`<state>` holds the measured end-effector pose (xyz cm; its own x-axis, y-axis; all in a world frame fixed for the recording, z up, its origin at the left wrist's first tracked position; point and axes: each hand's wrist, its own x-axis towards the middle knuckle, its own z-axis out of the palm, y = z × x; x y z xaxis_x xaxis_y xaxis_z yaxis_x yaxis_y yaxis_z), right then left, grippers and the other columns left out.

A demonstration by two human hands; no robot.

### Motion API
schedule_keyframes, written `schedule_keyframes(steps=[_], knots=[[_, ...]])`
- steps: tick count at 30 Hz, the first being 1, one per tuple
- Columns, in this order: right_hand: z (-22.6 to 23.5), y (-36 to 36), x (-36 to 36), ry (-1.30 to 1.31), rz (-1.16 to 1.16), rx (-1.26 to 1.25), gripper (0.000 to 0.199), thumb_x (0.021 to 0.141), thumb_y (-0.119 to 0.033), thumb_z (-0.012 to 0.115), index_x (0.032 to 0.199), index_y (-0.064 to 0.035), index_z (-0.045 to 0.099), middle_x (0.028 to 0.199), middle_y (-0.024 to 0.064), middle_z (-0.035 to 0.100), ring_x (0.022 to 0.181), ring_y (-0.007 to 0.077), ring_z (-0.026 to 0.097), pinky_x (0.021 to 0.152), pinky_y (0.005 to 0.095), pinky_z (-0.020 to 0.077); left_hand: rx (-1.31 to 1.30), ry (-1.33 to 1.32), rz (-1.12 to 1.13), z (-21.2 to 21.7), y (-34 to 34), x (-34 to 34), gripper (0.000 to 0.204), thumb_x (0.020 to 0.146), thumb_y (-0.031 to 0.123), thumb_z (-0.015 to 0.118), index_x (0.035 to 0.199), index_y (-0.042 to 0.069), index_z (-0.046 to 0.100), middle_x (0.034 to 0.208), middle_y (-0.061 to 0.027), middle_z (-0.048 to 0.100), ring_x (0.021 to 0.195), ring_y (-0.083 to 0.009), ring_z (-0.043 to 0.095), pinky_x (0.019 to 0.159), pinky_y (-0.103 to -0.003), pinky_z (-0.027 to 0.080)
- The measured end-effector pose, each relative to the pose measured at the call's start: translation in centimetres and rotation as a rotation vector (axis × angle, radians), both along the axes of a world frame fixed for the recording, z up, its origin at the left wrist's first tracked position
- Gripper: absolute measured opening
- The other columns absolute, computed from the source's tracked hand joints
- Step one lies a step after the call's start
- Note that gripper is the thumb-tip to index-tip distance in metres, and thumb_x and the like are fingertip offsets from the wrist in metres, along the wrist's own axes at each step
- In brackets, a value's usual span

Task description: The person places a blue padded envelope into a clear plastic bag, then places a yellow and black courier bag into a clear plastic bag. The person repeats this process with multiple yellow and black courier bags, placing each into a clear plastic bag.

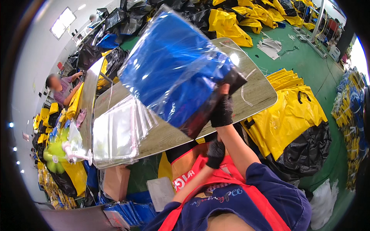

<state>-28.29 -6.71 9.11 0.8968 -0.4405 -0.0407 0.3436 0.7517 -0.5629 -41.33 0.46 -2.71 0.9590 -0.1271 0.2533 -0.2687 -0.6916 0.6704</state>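
My right hand (222, 111), in a black glove, is raised over the table and grips the lower corner of a blue folded item sealed in a clear plastic bag (177, 65). The bag is tilted and lifted off the table, and it hides much of the tabletop behind it. My left hand (215, 153), also in a black glove, hangs lower, close to my chest and just below the table's near edge. Its fingers are turned away from view, and nothing shows in it.
A stack of clear plastic bags (117, 133) lies on the wood-patterned table (258, 90). Yellow and black bags (293, 119) are heaped on the green floor at the right. Packed blue items (131, 213) lie at the lower left. Another person (58, 87) works at the far left.
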Motion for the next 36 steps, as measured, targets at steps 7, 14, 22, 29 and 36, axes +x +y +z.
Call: schedule_keyframes(steps=[7, 14, 22, 29, 36], knots=[[8.7, -8.5, -2.0, -0.384, 0.36, -1.107, 0.062, 0.061, -0.03, 0.087, 0.107, -0.001, 0.058, 0.097, 0.0072, 0.064, 0.089, 0.0204, 0.062, 0.083, 0.0326, 0.0492, 0.231, -0.758, -0.059, 21.9, 10.2, 2.4, 0.092, 0.061, 0.047, 0.079, 0.128, -0.002, 0.039, 0.115, -0.022, 0.052, 0.104, -0.0372, 0.051, 0.092, -0.046, 0.04], [10.5, -8.7, -5.0, -0.311, -0.129, -1.123, 0.064, 0.075, -0.033, 0.076, 0.123, 0.001, 0.051, 0.124, 0.0147, 0.054, 0.112, 0.0281, 0.054, 0.097, 0.0381, 0.0415, -0.073, -0.188, -0.045, 20.7, 16.4, 6.9, 0.088, 0.052, 0.039, 0.09, 0.121, 0.002, 0.051, 0.105, -0.0171, 0.064, 0.098, -0.032, 0.061, 0.088, -0.04, 0.048], [7.9, -6.5, -2.5, -0.029, 0.118, -0.485, 0.027, 0.087, -0.024, 0.056, 0.096, -0.0004, 0.066, 0.084, 0.0042, 0.064, 0.076, 0.0115, 0.057, 0.071, 0.022, 0.0448, -0.842, -0.289, -0.107, 20.8, 11.0, 6.4, 0.079, 0.087, 0.063, 0.048, 0.131, -0.002, 0.046, 0.121, -0.0147, 0.055, 0.113, -0.0214, 0.05, 0.099, -0.036, 0.038], [14.7, -6.1, -5.4, -0.138, 0.057, -0.714, 0.019, 0.085, -0.016, 0.063, 0.088, 0.0016, 0.07, 0.082, 0.0052, 0.067, 0.079, 0.0113, 0.058, 0.074, 0.0233, 0.0436, -0.799, -0.299, 0.066, 24.2, 15.2, 5.5, 0.057, 0.099, 0.042, 0.036, 0.133, -0.004, 0.043, 0.132, -0.017, 0.049, 0.123, -0.0265, 0.045, 0.107, -0.039, 0.03], [21.4, -5.1, -10.5, -0.405, 0.025, -0.797, 0.028, 0.089, -0.024, 0.061, 0.088, 0.0039, 0.063, 0.074, 0.0079, 0.064, 0.068, 0.0148, 0.06, 0.062, 0.0271, 0.0462, -0.572, -0.383, 0.301, 30.6, 18.5, -0.7, 0.04, 0.095, 0.036, 0.041, 0.112, 0.001, 0.052, 0.091, -0.0162, 0.061, 0.072, -0.0208, 0.062, 0.068, -0.032, 0.051]])
